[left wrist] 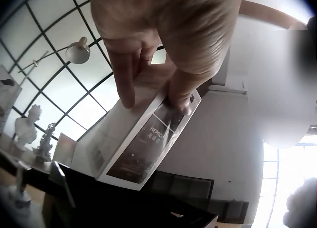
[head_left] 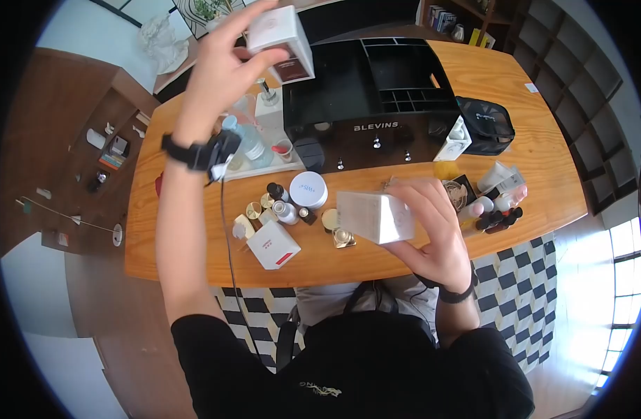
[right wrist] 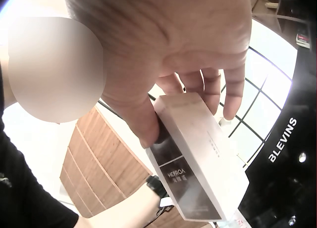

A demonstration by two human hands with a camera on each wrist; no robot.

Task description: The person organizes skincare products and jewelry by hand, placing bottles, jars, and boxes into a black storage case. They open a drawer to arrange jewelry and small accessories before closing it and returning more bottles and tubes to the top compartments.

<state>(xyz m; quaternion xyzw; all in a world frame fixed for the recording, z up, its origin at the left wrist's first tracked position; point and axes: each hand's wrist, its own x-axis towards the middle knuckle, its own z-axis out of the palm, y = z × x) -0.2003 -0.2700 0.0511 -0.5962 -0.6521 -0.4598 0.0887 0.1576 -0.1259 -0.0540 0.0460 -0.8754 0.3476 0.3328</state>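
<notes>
My left hand point(head_left: 219, 77) is raised at the back left corner of the black BLEVINS organizer point(head_left: 327, 91). It grips a white cosmetics box point(head_left: 273, 29) with a dark brown printed panel; in the left wrist view the thumb presses that panel point(left wrist: 141, 149) and the fingers lie over the opposite side. In front of the organizer, my right hand point(head_left: 432, 227) holds a similar white box point(head_left: 362, 215) above the table, tilted. The right wrist view shows the thumb on this box's dark lettered panel point(right wrist: 185, 183), with the fingers behind it.
A white tray point(head_left: 264, 170) with bottles stands left of the organizer. Nearer me are a round white jar point(head_left: 308, 190), several small bottles and a white box with a red mark point(head_left: 273, 244). Tubes and bottles point(head_left: 498, 181) cluster at the right, near a black pouch point(head_left: 486, 126).
</notes>
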